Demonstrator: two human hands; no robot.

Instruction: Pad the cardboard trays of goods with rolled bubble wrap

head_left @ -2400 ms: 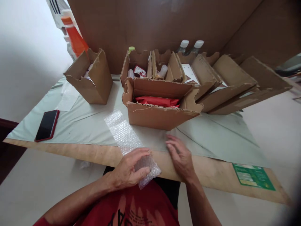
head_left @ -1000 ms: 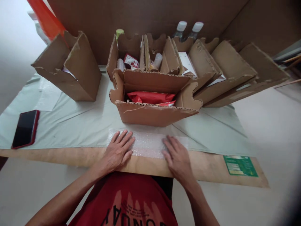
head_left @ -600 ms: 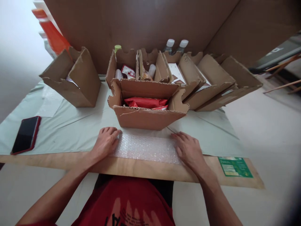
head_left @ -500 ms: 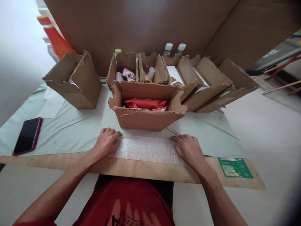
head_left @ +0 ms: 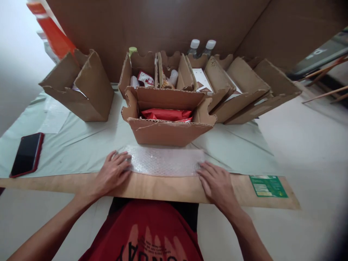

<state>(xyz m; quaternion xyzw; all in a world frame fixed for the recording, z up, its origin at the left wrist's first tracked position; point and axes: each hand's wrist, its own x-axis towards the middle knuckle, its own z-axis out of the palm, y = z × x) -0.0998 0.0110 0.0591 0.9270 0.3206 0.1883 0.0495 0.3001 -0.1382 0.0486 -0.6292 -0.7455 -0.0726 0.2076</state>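
A clear sheet of bubble wrap (head_left: 164,161) lies flat and crosswise near the table's front edge, just before an open cardboard box (head_left: 165,132) holding red packets (head_left: 165,114). My left hand (head_left: 112,173) rests with fingers stretched out on the sheet's left end. My right hand (head_left: 216,183) lies flat, its fingertips touching the sheet's right end. Neither hand grips anything.
A red-cased phone (head_left: 26,154) lies at the left on the pale green cover (head_left: 81,145). Another cardboard box (head_left: 81,90) stands back left, a row of boxes (head_left: 239,94) with bottles (head_left: 193,47) behind. A green label (head_left: 268,181) sticks on the wooden edge.
The bubble wrap was turned from lengthwise to crosswise and spread flat; my hands slid apart to its two ends. In the last half second they drew back slightly, fingers now straighter.
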